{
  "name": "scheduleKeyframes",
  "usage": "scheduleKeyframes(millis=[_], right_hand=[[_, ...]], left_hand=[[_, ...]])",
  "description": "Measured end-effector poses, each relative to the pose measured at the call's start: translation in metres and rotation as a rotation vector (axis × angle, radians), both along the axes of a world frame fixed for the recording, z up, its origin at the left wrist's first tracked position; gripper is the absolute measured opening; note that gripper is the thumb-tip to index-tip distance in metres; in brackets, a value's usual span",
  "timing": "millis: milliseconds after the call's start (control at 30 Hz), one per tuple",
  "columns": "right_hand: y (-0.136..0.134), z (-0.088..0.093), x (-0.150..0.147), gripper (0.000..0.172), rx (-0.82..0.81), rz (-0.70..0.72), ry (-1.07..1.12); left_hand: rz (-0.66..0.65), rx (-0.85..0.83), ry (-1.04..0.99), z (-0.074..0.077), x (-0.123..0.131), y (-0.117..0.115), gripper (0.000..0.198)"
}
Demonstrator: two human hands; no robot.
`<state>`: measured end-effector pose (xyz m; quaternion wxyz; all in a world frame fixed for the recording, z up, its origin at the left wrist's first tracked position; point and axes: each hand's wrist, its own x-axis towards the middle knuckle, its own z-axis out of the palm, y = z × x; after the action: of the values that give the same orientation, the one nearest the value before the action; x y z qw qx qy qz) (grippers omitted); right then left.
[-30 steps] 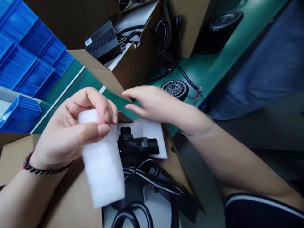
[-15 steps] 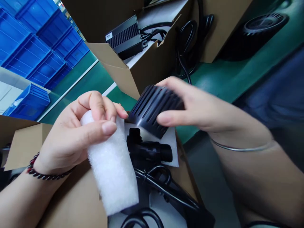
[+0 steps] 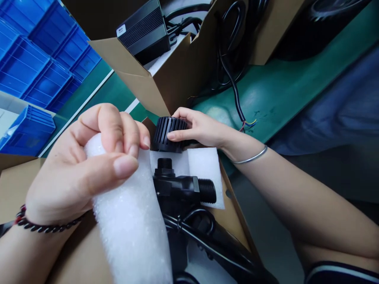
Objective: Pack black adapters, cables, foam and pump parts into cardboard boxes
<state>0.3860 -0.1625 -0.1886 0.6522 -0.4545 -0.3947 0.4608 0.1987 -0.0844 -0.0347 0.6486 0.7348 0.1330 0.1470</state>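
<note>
White foam sleeve (image 3: 130, 228), finely pitted; black strainer cap (image 3: 163, 134), vertical ribs; bright blue crates (image 3: 50, 67); green bench mat (image 3: 275, 90).

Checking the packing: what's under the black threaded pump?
Under the pump, a white foam sheet shows past its threaded port; directly beneath the body is covered.

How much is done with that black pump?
Done: the black pump sits in the cardboard box on a white foam pad. In hand: the left hand pinches a white foam strip, the right hand grips a ribbed black cap. Left: neither is fitted on the pump yet, seemingly.
</note>
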Motion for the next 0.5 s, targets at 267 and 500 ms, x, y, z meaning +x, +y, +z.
scheduleKeyframes(millis=[267,500], right_hand=[[0.001,0.006,-0.003,0.054,0.063,0.156,0.016],[0.002,0.002,-0.005,0.052,0.0,0.364,0.106]], left_hand=[[-0.062,0.004,0.042,0.006,0.003,0.001,0.027],[-0.036,-0.064,0.051,0.014,0.006,-0.007,0.034]])
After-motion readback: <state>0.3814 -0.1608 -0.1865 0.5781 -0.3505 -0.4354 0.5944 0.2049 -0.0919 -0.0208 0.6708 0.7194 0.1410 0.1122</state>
